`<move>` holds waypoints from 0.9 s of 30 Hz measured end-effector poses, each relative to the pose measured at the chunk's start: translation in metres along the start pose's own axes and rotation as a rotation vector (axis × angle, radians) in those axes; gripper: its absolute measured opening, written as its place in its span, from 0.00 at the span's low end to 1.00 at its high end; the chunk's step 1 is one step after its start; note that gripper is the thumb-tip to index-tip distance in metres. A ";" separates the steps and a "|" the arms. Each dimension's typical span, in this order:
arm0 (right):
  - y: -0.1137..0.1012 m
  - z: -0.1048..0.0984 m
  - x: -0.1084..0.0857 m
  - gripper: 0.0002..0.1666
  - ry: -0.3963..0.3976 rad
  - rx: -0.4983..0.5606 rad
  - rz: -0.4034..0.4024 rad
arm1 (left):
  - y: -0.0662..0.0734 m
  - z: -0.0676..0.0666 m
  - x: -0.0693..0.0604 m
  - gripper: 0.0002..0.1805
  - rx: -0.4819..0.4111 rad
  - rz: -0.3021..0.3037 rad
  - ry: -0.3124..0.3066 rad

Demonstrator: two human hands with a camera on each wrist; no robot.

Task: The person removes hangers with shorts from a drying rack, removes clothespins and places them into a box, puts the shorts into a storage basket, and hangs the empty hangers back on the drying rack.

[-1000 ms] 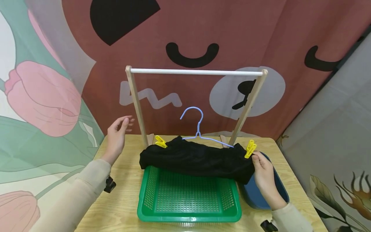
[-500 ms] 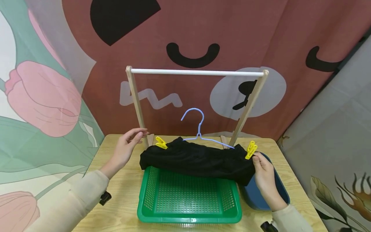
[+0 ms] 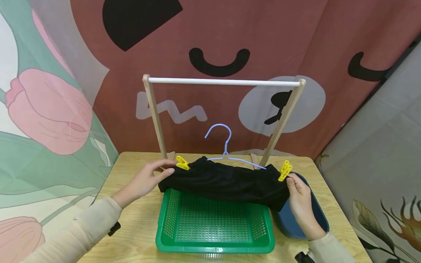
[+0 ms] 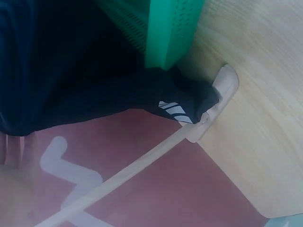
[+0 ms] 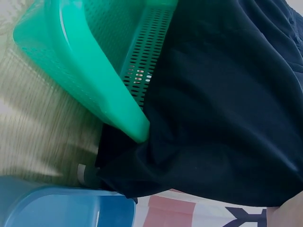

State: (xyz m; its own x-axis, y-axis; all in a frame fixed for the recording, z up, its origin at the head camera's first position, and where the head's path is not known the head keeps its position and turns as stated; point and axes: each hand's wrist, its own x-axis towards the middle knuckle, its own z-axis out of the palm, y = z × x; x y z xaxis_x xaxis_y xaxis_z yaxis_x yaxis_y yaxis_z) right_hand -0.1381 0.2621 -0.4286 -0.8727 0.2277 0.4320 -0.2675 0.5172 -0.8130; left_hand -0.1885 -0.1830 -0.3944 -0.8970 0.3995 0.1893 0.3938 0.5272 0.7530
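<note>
A black garment (image 3: 223, 182) hangs from a light-blue hanger (image 3: 226, 146) above the back of the green basket (image 3: 210, 246). White stripes mark one end of it in the left wrist view. Yellow clothespins (image 3: 182, 163) (image 3: 285, 170) sit at its two top ends. My left hand (image 3: 148, 180) has its thumb in front of the garment's left end and its fingers behind, beside the left clothespin. My right hand (image 3: 300, 197) pinches the garment's right edge just below the other clothespin. Cloth hides some fingertips.
Behind the garment stands a wooden rack with a white rod (image 3: 223, 81). A blue bin (image 3: 286, 223) is on the table (image 3: 131, 233) under my right hand. Printed curtains (image 3: 210, 109) rise behind and at both sides.
My left hand has moved right and down from beside the rack's left post to the garment's left end. The right hand stays in place, and the hanger has sunk slightly.
</note>
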 end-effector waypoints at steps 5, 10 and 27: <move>0.001 0.002 0.000 0.17 -0.006 0.016 -0.012 | 0.003 0.007 -0.002 0.21 0.084 0.008 -0.024; 0.001 0.004 0.001 0.17 -0.016 0.037 -0.016 | 0.004 0.012 -0.001 0.10 0.116 0.060 -0.031; -0.002 -0.010 0.000 0.09 -0.248 -0.178 -0.143 | 0.005 0.021 -0.010 0.07 0.227 0.050 0.143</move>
State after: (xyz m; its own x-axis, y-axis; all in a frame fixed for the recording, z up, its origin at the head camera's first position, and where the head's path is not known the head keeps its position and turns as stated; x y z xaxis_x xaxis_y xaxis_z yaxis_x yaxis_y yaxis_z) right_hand -0.1341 0.2694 -0.4233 -0.9101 -0.0536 0.4110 -0.3379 0.6701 -0.6609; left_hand -0.1736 -0.1687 -0.4056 -0.8880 0.3280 0.3222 0.4591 0.6706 0.5827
